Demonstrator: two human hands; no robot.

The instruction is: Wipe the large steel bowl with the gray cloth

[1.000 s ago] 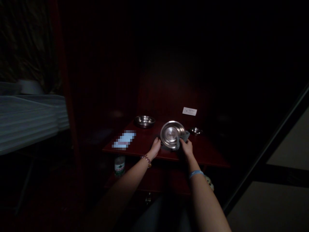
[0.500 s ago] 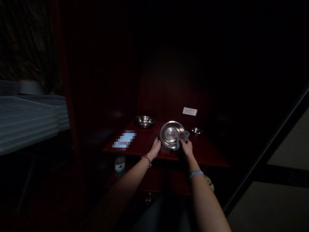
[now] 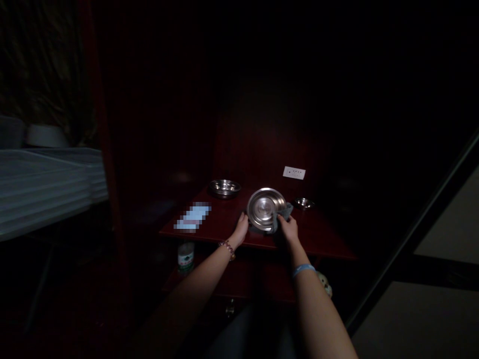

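A round steel plate (image 3: 264,208) is tilted up toward me above a dark red shelf (image 3: 322,239). My left hand (image 3: 240,229) grips its left rim, fingers closed on the edge. My right hand (image 3: 288,229) presses a grey cloth (image 3: 285,211) against the plate's right rim, fingers closed on the cloth. The cloth also shows below the plate. A bead bracelet is on my left wrist and a blue band on my right.
A steel bowl (image 3: 224,187) sits at the shelf's back left and a small steel dish (image 3: 303,202) at the back right. A blurred flat item (image 3: 192,216) lies at the left front. A white socket plate (image 3: 294,172) is on the back wall. A plastic bottle (image 3: 185,257) stands below the shelf.
The plate and both hands have shifted very slightly to the left. Nothing else has moved.
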